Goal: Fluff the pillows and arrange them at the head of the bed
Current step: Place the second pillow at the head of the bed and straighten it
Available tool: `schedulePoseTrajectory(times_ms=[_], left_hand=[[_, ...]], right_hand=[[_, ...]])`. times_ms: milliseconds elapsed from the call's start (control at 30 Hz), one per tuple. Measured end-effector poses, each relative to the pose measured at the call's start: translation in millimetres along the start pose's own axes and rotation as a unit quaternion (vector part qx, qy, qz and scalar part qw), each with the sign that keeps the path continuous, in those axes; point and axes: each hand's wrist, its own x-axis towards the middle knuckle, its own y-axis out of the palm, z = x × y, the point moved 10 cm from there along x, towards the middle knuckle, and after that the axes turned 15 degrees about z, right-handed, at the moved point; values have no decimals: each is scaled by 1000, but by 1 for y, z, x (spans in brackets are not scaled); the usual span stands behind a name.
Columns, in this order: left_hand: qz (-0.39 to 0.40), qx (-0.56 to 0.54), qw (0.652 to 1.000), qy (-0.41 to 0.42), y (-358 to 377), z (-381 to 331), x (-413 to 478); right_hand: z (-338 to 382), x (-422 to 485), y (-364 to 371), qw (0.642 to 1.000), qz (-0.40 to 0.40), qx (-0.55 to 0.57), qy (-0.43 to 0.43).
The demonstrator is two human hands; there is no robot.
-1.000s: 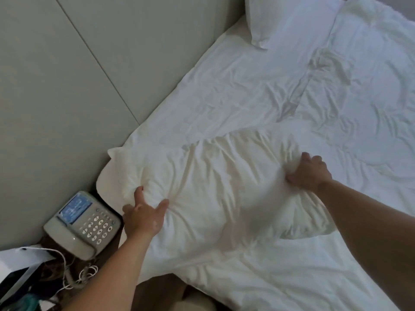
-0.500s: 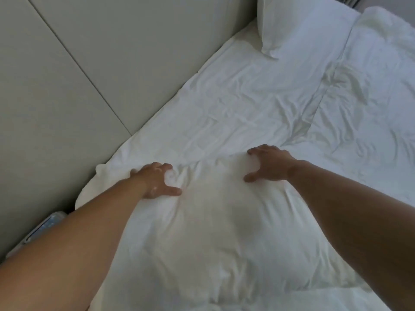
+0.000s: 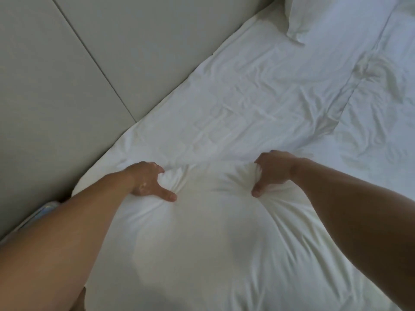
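A plump white pillow (image 3: 208,239) lies on the near corner of the bed, right in front of me. My left hand (image 3: 149,181) grips its far edge on the left, fingers dug into the fabric and thumb pressed on top. My right hand (image 3: 272,171) grips the same far edge on the right, bunching the cloth into folds. A second white pillow (image 3: 332,16) rests at the head of the bed, at the top of the view, partly cut off.
The wrinkled white sheet (image 3: 258,104) stretches beyond the pillow. A crumpled white duvet (image 3: 386,104) covers the right side. A padded grey headboard wall (image 3: 89,63) runs along the left. A sliver of the bedside phone (image 3: 46,208) shows past my left forearm.
Both hands went from the pillow's sides to its far edge, then closed from resting on the fabric to clutching it. The view has moved closer over the bed.
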Motion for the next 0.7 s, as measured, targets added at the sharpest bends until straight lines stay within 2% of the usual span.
schedulePoseTrajectory(times_ms=[133,333,467,700], left_hand=[[-41,-55,997,44,21,4,-29],[-109,-133,983,71,18,18,-117],[-163,-157,972,67,12,28,-183],[-289,-186,938,45,-21,49,-288]], right_hand=[[14,-27,0,998,-57,16,-30],[57,-92,-43,992,-104,-20,-66],[85,-128,-74,986,-129,-47,-92],[140,-180,-145,963,-218,-82,-133]])
